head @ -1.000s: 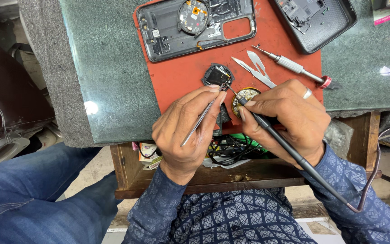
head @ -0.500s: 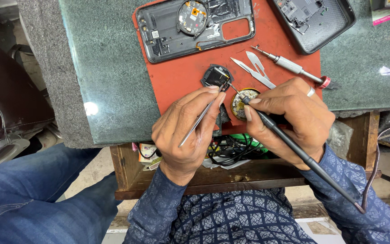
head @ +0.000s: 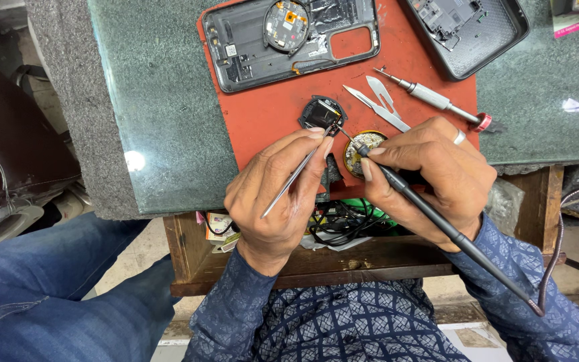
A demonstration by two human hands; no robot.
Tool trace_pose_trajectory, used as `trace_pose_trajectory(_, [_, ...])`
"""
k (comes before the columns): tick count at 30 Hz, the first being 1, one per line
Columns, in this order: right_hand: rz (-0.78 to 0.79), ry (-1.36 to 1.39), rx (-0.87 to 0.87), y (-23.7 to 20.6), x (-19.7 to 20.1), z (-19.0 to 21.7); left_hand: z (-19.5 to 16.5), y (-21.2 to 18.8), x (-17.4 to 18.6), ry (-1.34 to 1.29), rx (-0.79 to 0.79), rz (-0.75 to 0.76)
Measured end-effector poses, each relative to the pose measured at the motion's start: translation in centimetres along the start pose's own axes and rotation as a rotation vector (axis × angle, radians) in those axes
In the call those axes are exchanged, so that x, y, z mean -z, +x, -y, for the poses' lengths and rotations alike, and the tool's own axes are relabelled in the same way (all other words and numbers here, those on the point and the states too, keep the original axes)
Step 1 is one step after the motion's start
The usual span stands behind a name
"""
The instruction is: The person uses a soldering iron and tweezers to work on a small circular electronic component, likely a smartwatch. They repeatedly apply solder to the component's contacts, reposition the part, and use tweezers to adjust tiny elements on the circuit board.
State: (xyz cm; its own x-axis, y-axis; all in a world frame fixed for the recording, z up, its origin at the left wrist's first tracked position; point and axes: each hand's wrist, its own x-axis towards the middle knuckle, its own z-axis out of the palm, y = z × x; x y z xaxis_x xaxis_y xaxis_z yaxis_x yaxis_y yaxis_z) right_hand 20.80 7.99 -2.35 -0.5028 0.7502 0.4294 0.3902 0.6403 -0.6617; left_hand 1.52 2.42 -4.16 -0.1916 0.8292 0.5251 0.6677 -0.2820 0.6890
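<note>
Left grip [head: 283, 194] pinches tweezers [head: 296, 175], right grip [head: 430, 174] clasps the soldering iron [head: 437, 218]; both tips meet on the round module [head: 322, 112] just ahead.

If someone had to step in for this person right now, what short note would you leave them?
Left hand: grip shut on thin metal tweezers, tips at the small round black part on the red mat.
Right hand: grip shut on the corded soldering iron, tip at the same part's edge.
Nearby: round brass-coloured tin by the right fingers, open phone shell at the mat's top, spare tweezers, screwdriver.
Done: phone opened, round part laid out.
Left: work on the round part is under way; nothing is reassembled.
</note>
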Motion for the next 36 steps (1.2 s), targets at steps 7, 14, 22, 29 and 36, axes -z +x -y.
trace_pose_trajectory(7, [-0.005, -0.007, 0.008, 0.1, -0.2, 0.0, 0.0, 0.0, 0.0, -0.008, 0.010, 0.007])
trace_pose_trajectory(14, [-0.004, -0.006, 0.020, 0.2, -0.2, -0.1, 0.0, 0.1, -0.1, 0.001, 0.006, 0.004])
trace_pose_trajectory(22, [-0.012, -0.024, 0.054, 0.4, -0.5, -0.2, 0.1, 0.2, 0.0, 0.009, 0.007, 0.003])
trace_pose_trajectory(29, [-0.006, -0.039, 0.068, 1.0, -0.4, 0.0, 0.1, 0.3, -0.1, 0.007, 0.006, 0.001])
trace_pose_trajectory(36, [-0.045, -0.065, 0.109, 1.8, -0.3, 0.4, 0.0, 0.4, -0.1, 0.012, 0.010, 0.000])
